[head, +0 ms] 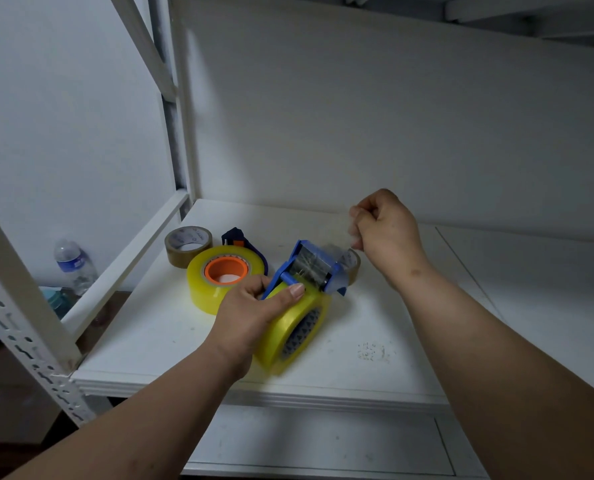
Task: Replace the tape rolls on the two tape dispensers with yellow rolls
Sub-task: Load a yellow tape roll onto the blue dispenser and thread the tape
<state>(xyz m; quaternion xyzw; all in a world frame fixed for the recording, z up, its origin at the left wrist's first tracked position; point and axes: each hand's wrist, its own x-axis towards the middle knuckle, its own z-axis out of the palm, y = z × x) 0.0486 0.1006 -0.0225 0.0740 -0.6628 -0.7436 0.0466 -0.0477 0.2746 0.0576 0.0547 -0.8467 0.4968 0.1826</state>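
Near the shelf's front edge, left hand (254,317) gripped blue dispenser (309,268) with yellow roll (290,332) loaded; right hand (385,230) pinched the tape end (340,252), threading it. Next, probably: seat tape over the cutter.

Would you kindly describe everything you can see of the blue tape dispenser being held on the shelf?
The blue tape dispenser looks like plastic, with a roller bar and a front guard, and clear tape is stretched over its head. It carries a yellow roll standing on edge, tilted, low over the white shelf; whether it touches cannot be told. The left hand grips it from the side, thumb on the roll. The right hand pinches the tape end, pulling it up and away.
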